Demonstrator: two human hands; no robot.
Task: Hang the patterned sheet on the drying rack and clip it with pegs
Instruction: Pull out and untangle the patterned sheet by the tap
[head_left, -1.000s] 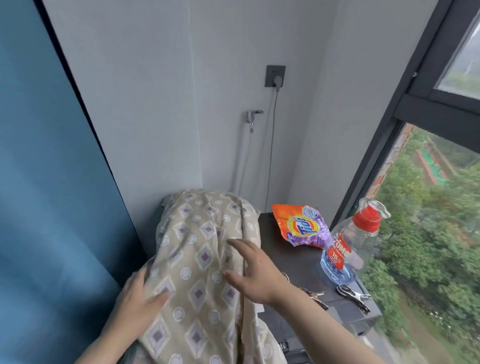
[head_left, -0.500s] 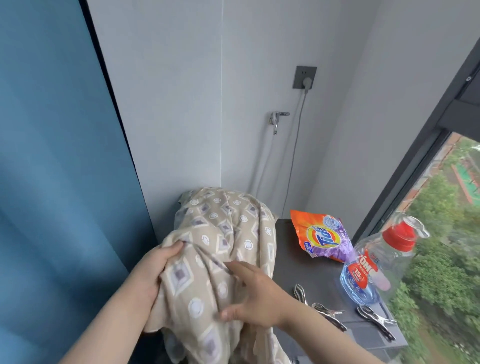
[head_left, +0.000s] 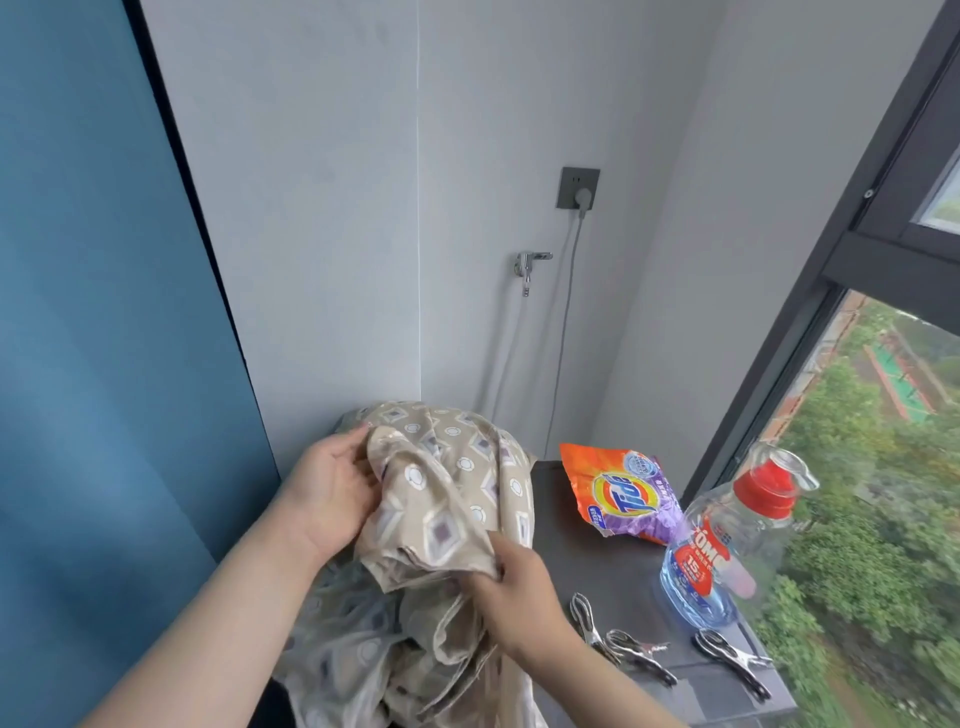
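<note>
Dark countertop (head_left: 587, 561) runs along the window side, just right of the right hand (head_left: 511, 603). That hand, nearest the camera, pinches a lower hem of the patterned sheet (head_left: 441, 499), fingers curled into the cloth. Up and to its left, the left hand (head_left: 327, 499) grips a bunched upper fold, thumb and fingers closed round it. Between and below the two hands the sheet hangs crumpled; beyond them it lies draped over something hidden, and I cannot tell whether that is the drying rack.

Three metal pegs (head_left: 639, 657) lie on the counter just right of the right hand, none clipped on. Farther right stand a clear bottle (head_left: 727, 545) with a red cap and an orange detergent pouch (head_left: 623, 493). Beyond the hands, a tap (head_left: 530, 260) and a wall socket (head_left: 579, 187) sit in the grey corner.

The step in hand looks like sorting out an edge to spread. Next, I judge, the cloth must be smoothed flat over its support before the right hand lets go to reach for a peg.
</note>
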